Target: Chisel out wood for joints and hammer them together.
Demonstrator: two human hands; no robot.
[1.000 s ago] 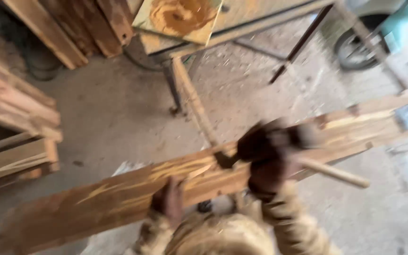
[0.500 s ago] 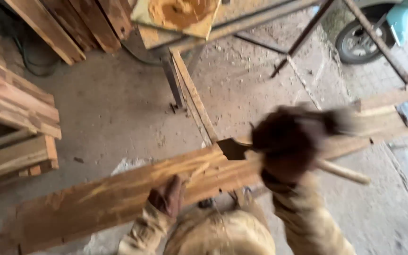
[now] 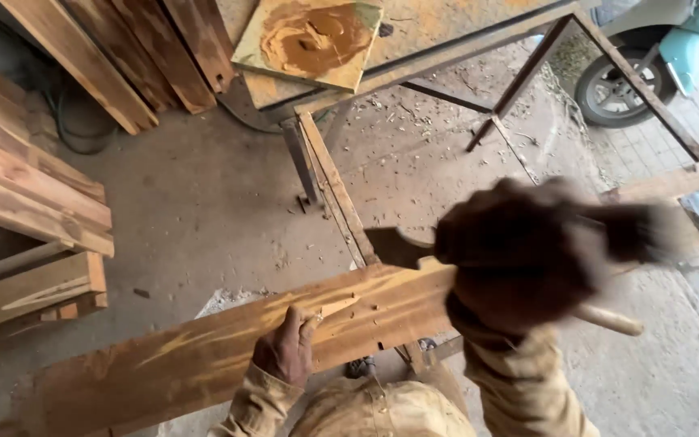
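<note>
head view: left hand [image 3: 287, 352] grip clenched on plank [image 3: 204, 356]; right hand [image 3: 519, 255] grasping hammer [image 3: 608, 320] above.

Stacked boards [image 3: 26, 210] lie on the floor [image 3: 196, 210] at its left edge. More boards [image 3: 123, 57] lean at the top left. A square tile [image 3: 309, 40] smeared with brown paste rests on a metal frame [image 3: 527, 73]. A scooter wheel [image 3: 616, 89] stands at the top right corner.
</note>
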